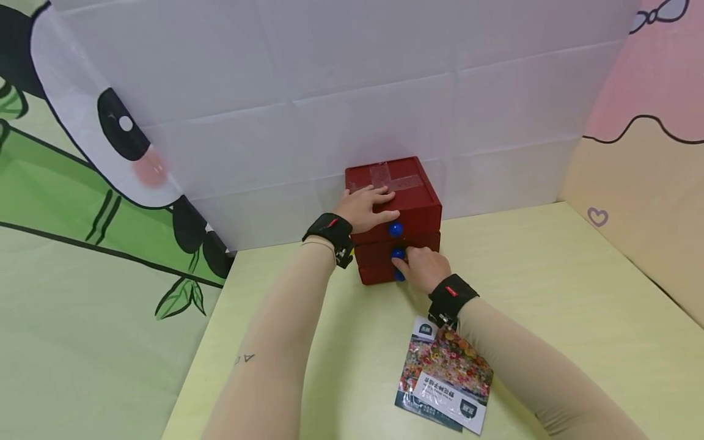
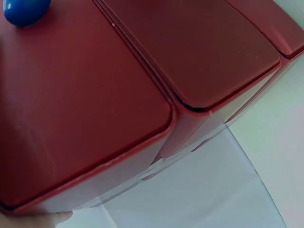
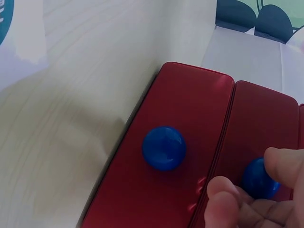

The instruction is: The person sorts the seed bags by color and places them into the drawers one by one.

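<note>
A red box of drawers (image 1: 418, 197) stands against the back sheet, clear tape across its top. Blue knobs run down its front: a top knob (image 1: 396, 229), a middle knob (image 1: 398, 252) and a bottom knob (image 3: 164, 148). My left hand (image 1: 364, 209) rests on the left part of the box's top, fingers spread. In the left wrist view, red drawer fronts (image 2: 71, 104) fill much of the picture, with a bit of that hand at the lower left corner. My right hand (image 1: 427, 269) pinches the middle knob between thumb and fingers. The drawers look closed.
Two overlapping flower-printed packets (image 1: 453, 379) lie on the pale wood-grain table (image 1: 550, 293), below my right wrist. A white sheet (image 1: 357, 79) with a cartoon panda rises behind the box. A printed pink and beige sheet (image 1: 649, 183) borders the table on the right.
</note>
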### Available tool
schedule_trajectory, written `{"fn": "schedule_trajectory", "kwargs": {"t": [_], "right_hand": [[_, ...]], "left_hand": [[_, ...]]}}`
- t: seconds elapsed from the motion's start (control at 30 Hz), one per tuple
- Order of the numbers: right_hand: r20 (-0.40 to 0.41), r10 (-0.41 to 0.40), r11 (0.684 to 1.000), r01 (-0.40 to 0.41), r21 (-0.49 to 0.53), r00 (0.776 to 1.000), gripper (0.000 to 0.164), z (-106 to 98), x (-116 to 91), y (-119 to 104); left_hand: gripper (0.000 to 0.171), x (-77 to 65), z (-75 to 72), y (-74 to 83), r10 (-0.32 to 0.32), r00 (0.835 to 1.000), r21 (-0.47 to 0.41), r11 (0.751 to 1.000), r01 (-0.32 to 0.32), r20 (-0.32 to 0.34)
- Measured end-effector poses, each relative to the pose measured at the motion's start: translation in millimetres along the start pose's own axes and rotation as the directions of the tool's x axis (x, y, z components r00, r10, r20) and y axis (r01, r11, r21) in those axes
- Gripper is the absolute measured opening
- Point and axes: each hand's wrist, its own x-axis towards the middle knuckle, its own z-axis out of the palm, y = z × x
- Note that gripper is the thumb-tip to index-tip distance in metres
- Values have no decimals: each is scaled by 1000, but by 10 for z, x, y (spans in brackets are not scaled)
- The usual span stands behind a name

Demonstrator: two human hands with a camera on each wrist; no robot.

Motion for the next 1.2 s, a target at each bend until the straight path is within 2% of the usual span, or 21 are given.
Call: {"fn": "schedule_trajectory", "kwargs": {"t": [0.77,1.1,1.2], "right_hand": [[-31,28,998,-26,58,999,35,46,-4,-91],[-54,21,998,-17,67,998,37,52,-20,-98],[-69,11,998,-7,66,998,37,57,-29,-83]], "left_hand": [[61,-69,-19,-14,8,1000,4,1000,-8,-11],[48,-130,42,-20,3,997,21,1000,-2,-74],[47,-130,57,-5,5,996,53,999,-1,-86]]}}
